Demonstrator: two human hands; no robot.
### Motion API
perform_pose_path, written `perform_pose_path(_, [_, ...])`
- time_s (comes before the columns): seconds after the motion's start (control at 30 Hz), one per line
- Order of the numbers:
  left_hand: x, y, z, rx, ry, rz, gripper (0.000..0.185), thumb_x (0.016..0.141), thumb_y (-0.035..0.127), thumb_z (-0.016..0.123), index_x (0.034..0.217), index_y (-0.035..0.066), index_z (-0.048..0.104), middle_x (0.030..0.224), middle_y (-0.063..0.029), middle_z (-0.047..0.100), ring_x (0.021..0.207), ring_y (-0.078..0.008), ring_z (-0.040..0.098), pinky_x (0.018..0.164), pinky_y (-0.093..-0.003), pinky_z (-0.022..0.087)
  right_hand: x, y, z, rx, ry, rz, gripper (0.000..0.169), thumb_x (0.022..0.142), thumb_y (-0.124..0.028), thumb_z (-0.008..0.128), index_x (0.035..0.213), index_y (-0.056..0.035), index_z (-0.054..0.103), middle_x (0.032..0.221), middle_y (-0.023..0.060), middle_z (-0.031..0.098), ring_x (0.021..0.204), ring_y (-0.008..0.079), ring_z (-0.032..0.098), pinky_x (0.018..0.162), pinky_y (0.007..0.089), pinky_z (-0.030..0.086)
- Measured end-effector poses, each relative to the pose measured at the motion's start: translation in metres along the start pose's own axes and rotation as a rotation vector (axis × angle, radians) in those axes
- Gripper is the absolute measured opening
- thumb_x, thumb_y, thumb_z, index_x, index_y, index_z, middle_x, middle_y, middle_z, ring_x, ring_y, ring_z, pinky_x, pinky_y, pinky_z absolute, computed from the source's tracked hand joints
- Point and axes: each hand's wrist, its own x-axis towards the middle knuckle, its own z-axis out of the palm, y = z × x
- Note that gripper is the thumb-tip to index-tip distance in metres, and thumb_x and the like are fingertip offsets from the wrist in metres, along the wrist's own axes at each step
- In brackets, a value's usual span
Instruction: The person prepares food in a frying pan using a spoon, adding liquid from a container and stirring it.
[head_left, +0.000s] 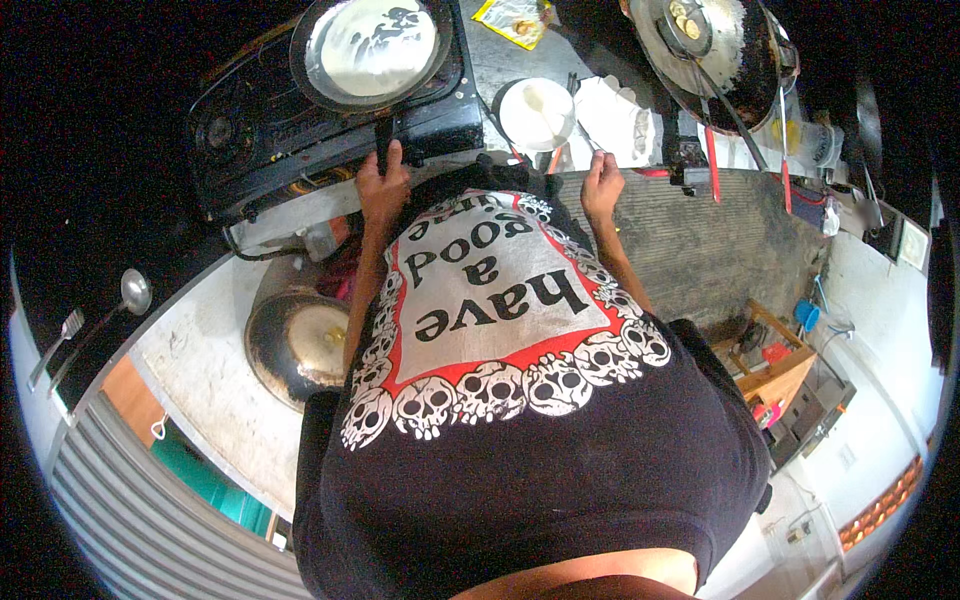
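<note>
My left hand (384, 180) grips the black handle (385, 135) of a frying pan (300, 64) that sits on a black gas stove (255, 135). A pale white layer (367, 52), broken by dark gaps, covers part of the pan's bottom. With its fingers closed, my right hand (602, 184) holds a thin utensil (589, 139) at the counter's front edge. Just left of that hand stands a white bowl (536, 112) with pale liquid inside. Beside the bowl lies a white, wavy-edged sheet or stack (613, 120); its material is unclear.
A large wok (724, 45) stands at the back right, with a strainer (686, 30) holding pale pieces. Red-handled utensils (712, 165) jut over the counter edge. A yellow-edged packet (517, 21) lies behind the bowl. Another wok (277, 352) is by my left side.
</note>
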Motion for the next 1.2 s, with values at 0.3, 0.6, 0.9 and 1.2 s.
perform_pose_path(0.3, [0.006,-0.021,-0.002,0.032,-0.027,0.099,0.046,0.096,0.042,0.064,0.079,0.001,0.058,0.059,-0.0061,0.057,0.048,-0.0166,0.054,0.049,-0.0343,0.043,0.008,-0.037,-0.029,-0.038,0.013,-0.026,0.035,0.101,-0.021,0.054,0.076,0.002,0.05,0.058,0.0155,0.047,0.055,0.0187,0.041,0.053,0.039,0.039])
perform_pose_path(0.6, [-0.001,-0.028,0.004,0.072,-0.028,0.033,0.051,0.094,0.047,0.063,0.087,-0.004,0.063,0.07,-0.0179,0.064,0.066,-0.033,0.061,0.067,-0.0423,0.049,0.059,-0.127,0.0,0.049,-0.065,-0.175,0.031,0.099,-0.02,0.055,0.079,0.003,0.057,0.063,0.0163,0.057,0.059,0.0182,0.052,0.057,0.0381,0.045])
perform_pose_path(0.9, [-0.006,0.001,0.0,0.103,-0.1,0.01,0.046,0.095,0.042,0.062,0.093,-0.004,0.065,0.078,-0.0202,0.067,0.074,-0.0346,0.064,0.074,-0.0429,0.05,0.121,-0.172,0.09,-0.241,-0.178,-0.397,0.036,0.096,-0.033,0.053,0.084,-0.0012,0.064,0.074,0.0233,0.068,0.071,0.0433,0.068,0.065,0.0508,0.054])
perform_pose_path(1.2, [-0.01,0.012,-0.003,0.107,-0.101,0.004,0.046,0.096,0.041,0.059,0.09,-0.004,0.065,0.078,-0.0207,0.067,0.075,-0.0349,0.065,0.074,-0.0426,0.05,0.133,-0.193,0.113,-0.418,-0.186,-0.67,0.029,0.099,-0.029,0.051,0.093,-0.0026,0.061,0.088,0.0215,0.068,0.07,0.0399,0.068,0.062,0.0499,0.056])
